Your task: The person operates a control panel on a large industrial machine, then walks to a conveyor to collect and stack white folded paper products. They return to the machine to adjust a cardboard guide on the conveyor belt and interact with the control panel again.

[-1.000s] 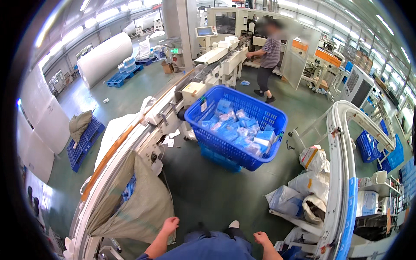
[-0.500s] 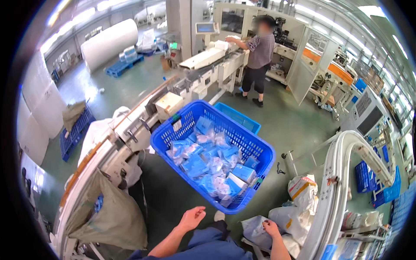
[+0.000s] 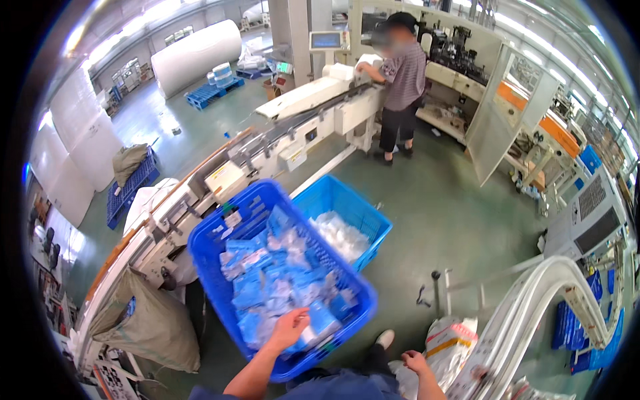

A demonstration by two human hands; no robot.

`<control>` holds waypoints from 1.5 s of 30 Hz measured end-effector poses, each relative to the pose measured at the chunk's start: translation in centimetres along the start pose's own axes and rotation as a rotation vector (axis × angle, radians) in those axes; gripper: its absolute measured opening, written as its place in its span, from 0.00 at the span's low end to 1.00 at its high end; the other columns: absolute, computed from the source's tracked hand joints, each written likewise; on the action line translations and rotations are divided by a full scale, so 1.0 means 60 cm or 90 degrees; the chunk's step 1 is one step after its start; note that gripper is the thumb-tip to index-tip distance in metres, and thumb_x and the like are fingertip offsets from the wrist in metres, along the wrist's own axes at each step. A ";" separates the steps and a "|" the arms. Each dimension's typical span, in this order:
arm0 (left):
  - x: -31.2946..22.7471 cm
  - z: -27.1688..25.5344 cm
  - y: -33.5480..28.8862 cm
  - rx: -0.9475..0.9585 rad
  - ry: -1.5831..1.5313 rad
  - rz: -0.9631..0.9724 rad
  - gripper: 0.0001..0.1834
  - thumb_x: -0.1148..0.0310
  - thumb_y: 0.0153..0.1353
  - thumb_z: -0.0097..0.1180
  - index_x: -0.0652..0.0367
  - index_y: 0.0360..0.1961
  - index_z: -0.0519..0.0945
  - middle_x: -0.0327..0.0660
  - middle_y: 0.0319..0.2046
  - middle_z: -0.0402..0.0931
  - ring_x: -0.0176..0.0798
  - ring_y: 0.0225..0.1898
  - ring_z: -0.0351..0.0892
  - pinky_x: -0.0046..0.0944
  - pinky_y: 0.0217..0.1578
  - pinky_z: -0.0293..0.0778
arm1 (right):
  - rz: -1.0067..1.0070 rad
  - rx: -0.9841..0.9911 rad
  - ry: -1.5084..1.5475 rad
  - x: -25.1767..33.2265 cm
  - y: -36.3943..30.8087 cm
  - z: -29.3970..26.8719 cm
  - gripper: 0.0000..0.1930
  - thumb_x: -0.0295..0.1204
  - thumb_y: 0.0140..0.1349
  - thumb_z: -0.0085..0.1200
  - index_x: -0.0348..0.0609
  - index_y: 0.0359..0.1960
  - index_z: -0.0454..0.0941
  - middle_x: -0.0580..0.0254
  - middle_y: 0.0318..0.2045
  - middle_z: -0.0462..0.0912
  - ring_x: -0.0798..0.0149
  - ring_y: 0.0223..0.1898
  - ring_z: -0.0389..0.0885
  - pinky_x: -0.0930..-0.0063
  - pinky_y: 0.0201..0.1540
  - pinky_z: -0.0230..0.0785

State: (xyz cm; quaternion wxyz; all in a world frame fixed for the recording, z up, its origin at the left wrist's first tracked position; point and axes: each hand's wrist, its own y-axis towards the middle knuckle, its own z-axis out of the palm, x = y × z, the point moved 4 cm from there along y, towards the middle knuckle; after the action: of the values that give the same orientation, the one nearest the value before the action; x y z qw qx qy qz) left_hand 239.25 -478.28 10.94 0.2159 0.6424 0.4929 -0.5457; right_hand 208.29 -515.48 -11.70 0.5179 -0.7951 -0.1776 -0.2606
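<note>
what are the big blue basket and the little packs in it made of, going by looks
The big blue basket looks like moulded hard plastic: one even blue, with open lattice walls and a thick rim. The packs seem wrapped in thin glossy film, blue and white, crinkled and catching light; their contents cannot be told. The left hand reaches in among them; the right hand is empty.

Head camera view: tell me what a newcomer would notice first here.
The eye lands on the big dark blue basket in the middle, heaped with small blue and white packets; the left hand rests on the packets at its near edge. Behind it stands a lighter blue crate holding white bags, beside a long conveyor machine. At the far end a person works at that line.
</note>
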 end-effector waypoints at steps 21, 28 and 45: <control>-0.139 0.476 0.546 -0.046 0.115 -0.189 0.22 0.56 0.59 0.55 0.57 0.50 0.78 0.45 0.41 0.82 0.44 0.42 0.81 0.41 0.45 0.75 | -0.166 0.016 -0.138 0.441 0.586 -0.662 0.17 0.38 0.60 0.55 0.35 0.43 0.79 0.59 0.26 0.82 0.66 0.27 0.80 0.73 0.30 0.73; -0.171 0.500 0.799 0.044 0.272 -0.291 0.24 0.52 0.58 0.52 0.54 0.51 0.79 0.46 0.44 0.81 0.50 0.47 0.79 0.46 0.49 0.73 | 0.123 0.027 -0.033 0.356 0.704 -0.867 0.16 0.37 0.59 0.56 0.36 0.40 0.79 0.56 0.26 0.82 0.65 0.24 0.80 0.72 0.24 0.73; -0.258 0.643 1.156 -0.206 0.167 -0.420 0.21 0.52 0.57 0.51 0.56 0.42 0.82 0.53 0.42 0.80 0.56 0.46 0.78 0.50 0.47 0.74 | 0.070 0.199 0.058 0.833 1.255 -1.145 0.13 0.39 0.61 0.56 0.44 0.40 0.75 0.62 0.24 0.78 0.65 0.21 0.78 0.71 0.19 0.72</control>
State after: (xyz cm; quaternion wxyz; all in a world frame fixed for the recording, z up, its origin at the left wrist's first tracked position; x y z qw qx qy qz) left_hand 281.93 -545.09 -4.98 0.0622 0.4715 0.7761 -0.4142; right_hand 274.09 -607.95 -14.34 0.6564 -0.7006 -0.1488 -0.2369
